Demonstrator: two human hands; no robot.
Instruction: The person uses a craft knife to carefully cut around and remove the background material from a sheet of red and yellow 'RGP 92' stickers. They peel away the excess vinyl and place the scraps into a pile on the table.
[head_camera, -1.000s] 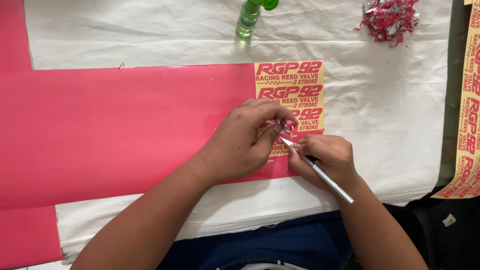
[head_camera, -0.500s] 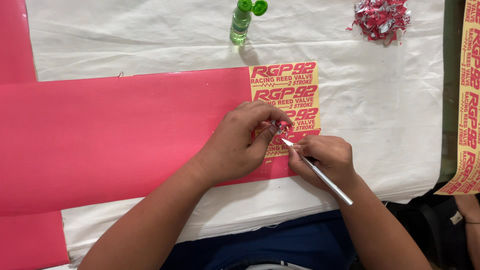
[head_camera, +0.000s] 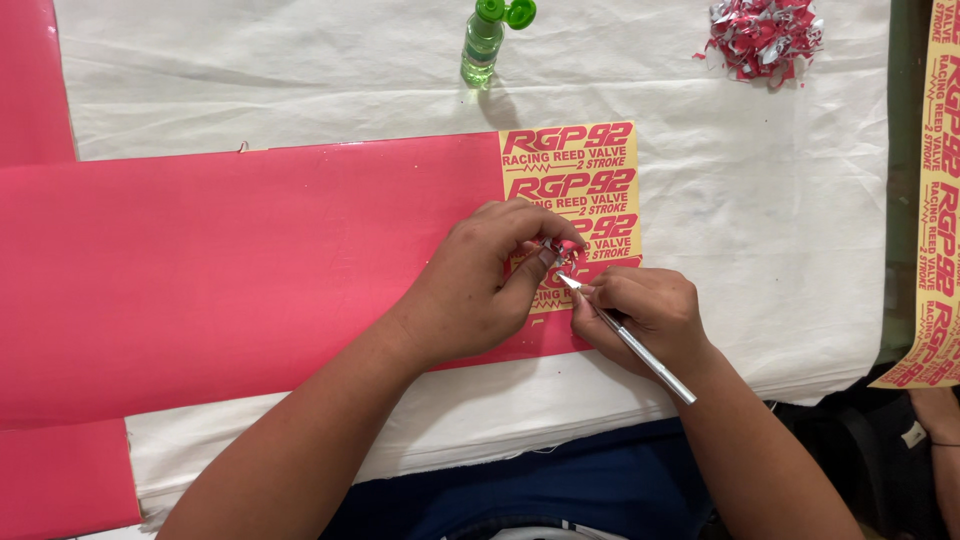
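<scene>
A long pink vinyl sheet lies across a white cloth-covered table. At its right end the pink film is peeled off, showing yellow backing with pink lettering. My left hand rests on the sheet and pinches a small crumpled scrap of peeled film between thumb and forefinger. My right hand grips a thin silver craft knife like a pen, its tip touching the sheet just beside the left fingertips.
A small green bottle with an open flip cap stands at the table's far edge. A heap of crumpled pink and silver scraps lies far right. A yellow lettered strip runs down the right edge. Another pink sheet lies at left.
Both hands keep their place over the lettering, with only small finger movements. The view has shifted slightly.
</scene>
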